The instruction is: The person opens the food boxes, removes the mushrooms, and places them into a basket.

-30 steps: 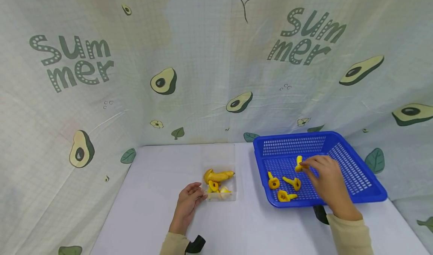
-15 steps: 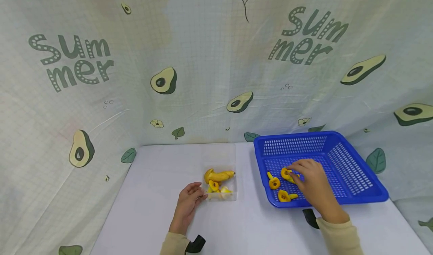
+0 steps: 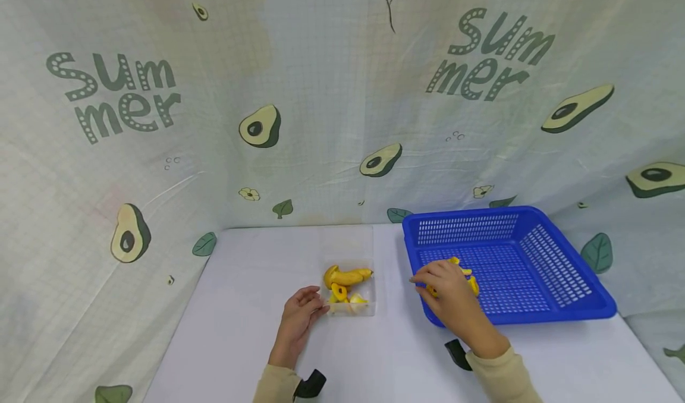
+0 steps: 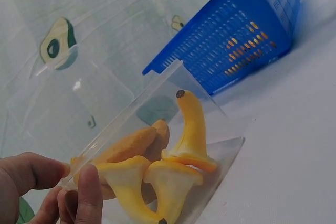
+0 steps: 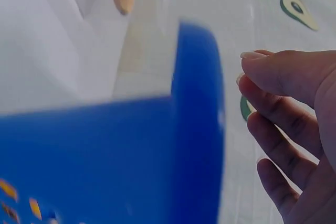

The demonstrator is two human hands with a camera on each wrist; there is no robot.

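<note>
White table [image 3: 241,284] below, our empty right hand [image 3: 448,290] has swung to the blue basket's [image 3: 519,272] nine o'clock, chanterelle [image 3: 467,271] left inside; our left hand [image 3: 301,321] pinches the clear box [image 3: 368,285].

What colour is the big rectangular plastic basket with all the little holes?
The rectangular plastic basket is bright blue; the head view shows it best.

This looks like a makeshift booth around a table; whether it stands in a home or a workplace cannot be told. A pale, creased curtain [image 3: 316,64] closes off the back and both sides of the white table [image 3: 230,290]. Its print of avocados [image 3: 260,126], green leaves [image 3: 205,244] and the word "Summer" [image 3: 125,98] suggests household cloth. A blue plastic basket [image 3: 465,214] and a clear box [image 3: 366,310] sit on the tabletop.
</note>
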